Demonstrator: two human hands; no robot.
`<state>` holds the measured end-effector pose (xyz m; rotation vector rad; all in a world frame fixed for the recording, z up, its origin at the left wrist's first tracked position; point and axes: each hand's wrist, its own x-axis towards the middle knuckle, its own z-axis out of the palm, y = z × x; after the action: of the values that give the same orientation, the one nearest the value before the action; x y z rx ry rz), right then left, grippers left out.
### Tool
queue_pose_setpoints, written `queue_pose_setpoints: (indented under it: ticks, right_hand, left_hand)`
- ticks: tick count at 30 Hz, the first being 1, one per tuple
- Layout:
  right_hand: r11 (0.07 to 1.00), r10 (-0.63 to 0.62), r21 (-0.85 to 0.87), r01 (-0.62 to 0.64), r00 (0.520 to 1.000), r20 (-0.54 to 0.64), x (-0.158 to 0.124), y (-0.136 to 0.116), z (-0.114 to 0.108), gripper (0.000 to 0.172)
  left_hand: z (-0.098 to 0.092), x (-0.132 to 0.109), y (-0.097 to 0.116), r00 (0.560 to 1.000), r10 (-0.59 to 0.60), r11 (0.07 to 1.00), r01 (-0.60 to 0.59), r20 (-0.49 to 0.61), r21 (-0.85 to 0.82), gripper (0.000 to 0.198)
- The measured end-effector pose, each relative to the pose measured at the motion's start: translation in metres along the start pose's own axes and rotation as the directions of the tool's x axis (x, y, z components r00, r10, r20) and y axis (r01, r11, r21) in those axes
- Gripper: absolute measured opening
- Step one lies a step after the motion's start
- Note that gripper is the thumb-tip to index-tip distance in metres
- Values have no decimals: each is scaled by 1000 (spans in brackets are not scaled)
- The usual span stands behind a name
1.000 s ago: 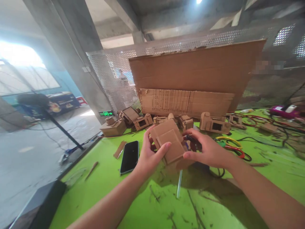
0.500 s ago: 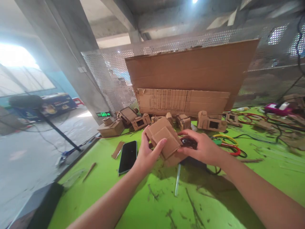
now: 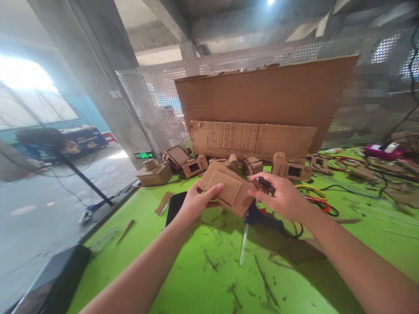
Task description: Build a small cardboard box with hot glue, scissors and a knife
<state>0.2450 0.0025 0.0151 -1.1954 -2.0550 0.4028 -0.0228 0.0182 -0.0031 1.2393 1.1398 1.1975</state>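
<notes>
My left hand [image 3: 198, 201] grips the left side of a brown cardboard piece [image 3: 225, 187], thumb on its raised square panel. The piece is tilted above the green table [image 3: 196, 266]. At its right side is my right hand [image 3: 278, 194], closed around a small dark tool [image 3: 266, 185] whose type I cannot make out. Its fingertips are close to the cardboard's right edge; whether they touch it is unclear. Below the piece lies a dark blue glue gun [image 3: 265, 221] with a clear stick [image 3: 243, 248] beside it. A black phone [image 3: 175, 207] is partly hidden behind my left hand.
Several cardboard camera-like models [image 3: 294, 170] stand along the back, before a large cardboard sheet [image 3: 262, 96]. Yellow and red cables [image 3: 316, 194] lie at the right. A wooden-handled tool [image 3: 125, 232] rests at the left, and scraps are scattered in front.
The cardboard piece has turned and tipped flatter. My right hand has moved slightly right, with the dark tool now pointing up and left. More of the glue gun shows.
</notes>
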Motion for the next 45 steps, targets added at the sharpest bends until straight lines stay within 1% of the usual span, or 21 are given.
queue_pose_setpoints:
  ticks: [3,5,6,8,10,12,16,18,21,23,28,30,31,33,35,37,39,41,42,43,45]
  right_hand:
    - [990,-61,-128,61,998,3,-1,2,1,53]
    - [977,-38,-210,45,999,39,-2,5,2,61]
    - [968,-17,-251,32,998,61,-2,6,3,58]
    - [949,8,-314,25,994,105,-2,8,2,44]
    - [941,2,-337,43,991,133,-2,10,2,34]
    - [941,-5,-334,52,990,143,-1,10,1,31]
    - [941,12,-335,48,985,173,-1,8,1,26]
    - [937,14,-345,53,982,189,-2,6,2,23]
    - [933,20,-356,52,980,197,-2,6,5,23]
    - [932,24,-358,50,980,199,-3,7,7,23]
    - [929,20,-365,58,978,206,-2,9,9,23]
    - [929,22,-367,57,978,209,-2,9,9,23]
    - [929,24,-367,57,977,211,-2,9,9,23]
    - [929,25,-366,58,975,220,-2,9,8,22]
    - [930,20,-361,65,974,225,-1,9,8,21]
    - [937,9,-341,72,973,230,-1,8,8,18]
    - [949,0,-307,71,975,224,-1,7,7,16]
    - [963,-4,-264,61,977,211,-1,5,6,18]
    - [969,-4,-243,55,979,205,-1,4,6,21]
    - [973,-5,-224,50,980,201,-1,2,5,24]
    - [978,-6,-206,47,980,197,-1,0,4,27]
  left_hand:
    - [-4,7,-4,995,3,1000,-2,-103,16,58]
    - [-8,15,-8,987,17,999,-10,-160,44,55]
    - [-11,19,-10,982,26,998,-15,-185,62,54]
    - [-19,27,-14,973,46,992,-18,-226,125,52]
    - [-29,34,-17,962,81,975,-22,-261,220,53]
    - [-38,38,-19,950,135,940,-33,-282,339,55]
    - [-49,41,-21,924,231,827,-23,-304,561,61]
    - [-50,42,-25,924,239,776,3,-298,630,68]
    - [-47,43,-31,941,201,722,45,-271,691,87]
    - [-45,42,-33,952,178,691,60,-249,721,94]
    - [-36,27,-23,978,137,609,42,-157,792,88]
    - [-33,19,-16,995,42,521,59,-94,851,91]
    - [-31,15,-13,997,7,498,58,-71,865,90]
    - [-29,11,-6,999,-48,468,41,-21,883,79]
    - [-27,8,-1,999,-44,466,7,15,885,67]
    - [-25,5,4,998,0,484,-49,56,874,50]
    - [-19,1,9,992,52,546,-126,117,828,30]
    - [-10,-7,13,980,91,669,-192,178,718,25]
    - [-4,-12,14,978,71,736,-186,198,651,26]
    - [2,-18,15,972,9,794,-149,234,589,29]
    - [13,-30,15,943,-100,858,-79,317,507,36]
